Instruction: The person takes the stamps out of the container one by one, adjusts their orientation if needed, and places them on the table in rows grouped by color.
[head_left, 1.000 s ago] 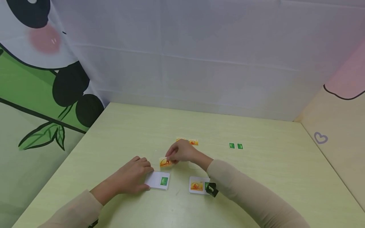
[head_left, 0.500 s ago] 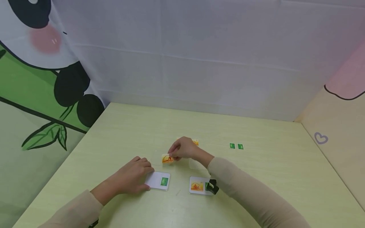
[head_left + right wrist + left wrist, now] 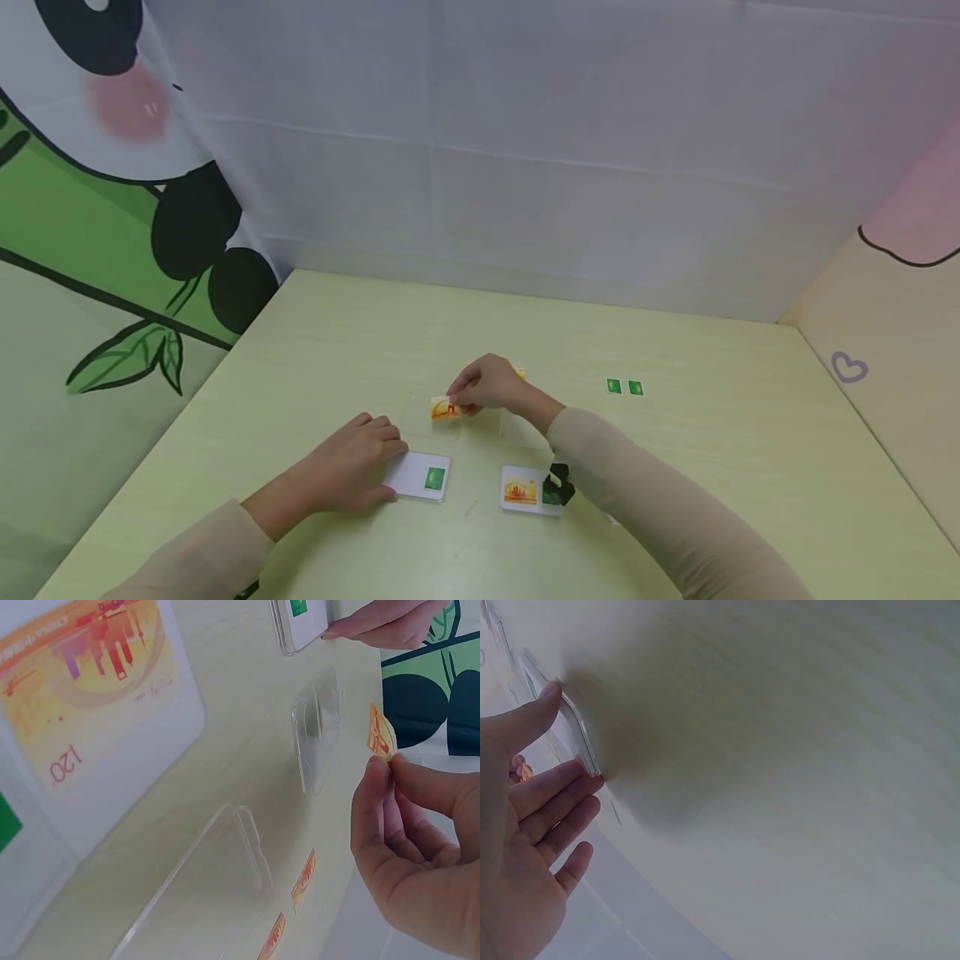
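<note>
My right hand [image 3: 491, 385] pinches an orange-yellow postage stamp [image 3: 445, 409] between thumb and fingertips, held up over the table beyond the left case. In the right wrist view the stamp [image 3: 381, 735] stands upright from the fingertips. My left hand [image 3: 348, 467] holds a flat clear case [image 3: 408, 473] with a white card by its edges, thumb on the near side, fingers on the far side. A green stamp [image 3: 434, 478] lies on that card's right part. To its right, a second case [image 3: 511, 507] carries an orange stamp [image 3: 521, 492] and a green one, partly covered by the right wrist's strap.
Two clear plastic lids [image 3: 319, 731] [image 3: 251, 840] lie on the table beyond the cases. Orange stamps [image 3: 304, 879] [image 3: 271, 937] lie behind the right hand. Two green stamps [image 3: 613, 386] [image 3: 636, 388] lie farther right. A cloth backdrop [image 3: 525, 225] rises behind the table.
My right hand has carried the orange stamp away from the left case, back and slightly to the right. The left hand stays on its case.
</note>
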A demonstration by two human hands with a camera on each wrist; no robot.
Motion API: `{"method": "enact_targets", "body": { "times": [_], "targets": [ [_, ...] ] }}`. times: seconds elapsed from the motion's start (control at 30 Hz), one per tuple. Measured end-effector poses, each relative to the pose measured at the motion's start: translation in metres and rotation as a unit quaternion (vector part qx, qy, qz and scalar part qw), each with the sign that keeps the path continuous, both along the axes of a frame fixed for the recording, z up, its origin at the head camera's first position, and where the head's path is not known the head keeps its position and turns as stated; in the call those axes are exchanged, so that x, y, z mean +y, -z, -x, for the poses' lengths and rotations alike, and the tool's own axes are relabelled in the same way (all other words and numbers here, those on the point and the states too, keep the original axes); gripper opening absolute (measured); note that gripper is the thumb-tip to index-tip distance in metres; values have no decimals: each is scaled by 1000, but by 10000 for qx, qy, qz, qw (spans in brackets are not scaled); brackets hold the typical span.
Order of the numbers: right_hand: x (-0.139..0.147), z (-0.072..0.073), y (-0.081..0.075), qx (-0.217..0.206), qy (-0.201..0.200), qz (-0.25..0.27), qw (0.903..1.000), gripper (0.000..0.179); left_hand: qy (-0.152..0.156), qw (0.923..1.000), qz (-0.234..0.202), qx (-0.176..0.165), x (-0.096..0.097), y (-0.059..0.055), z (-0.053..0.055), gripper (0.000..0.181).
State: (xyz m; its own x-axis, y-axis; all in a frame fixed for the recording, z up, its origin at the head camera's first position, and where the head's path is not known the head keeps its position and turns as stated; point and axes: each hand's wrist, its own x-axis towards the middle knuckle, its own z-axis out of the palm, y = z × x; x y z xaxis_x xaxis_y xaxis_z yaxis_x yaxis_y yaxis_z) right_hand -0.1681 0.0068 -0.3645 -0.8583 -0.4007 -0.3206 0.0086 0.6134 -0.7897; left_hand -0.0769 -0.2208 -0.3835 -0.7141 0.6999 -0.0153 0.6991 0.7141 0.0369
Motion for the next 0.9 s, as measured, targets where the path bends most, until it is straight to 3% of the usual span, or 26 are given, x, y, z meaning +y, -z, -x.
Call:
{"method": "enact_targets", "body": {
  "times": [0.9],
  "targets": [
    [5,14,-7,-25,144,-78,9999,12,86,9998,-26,172,6,2,2,47]
  ]
}}
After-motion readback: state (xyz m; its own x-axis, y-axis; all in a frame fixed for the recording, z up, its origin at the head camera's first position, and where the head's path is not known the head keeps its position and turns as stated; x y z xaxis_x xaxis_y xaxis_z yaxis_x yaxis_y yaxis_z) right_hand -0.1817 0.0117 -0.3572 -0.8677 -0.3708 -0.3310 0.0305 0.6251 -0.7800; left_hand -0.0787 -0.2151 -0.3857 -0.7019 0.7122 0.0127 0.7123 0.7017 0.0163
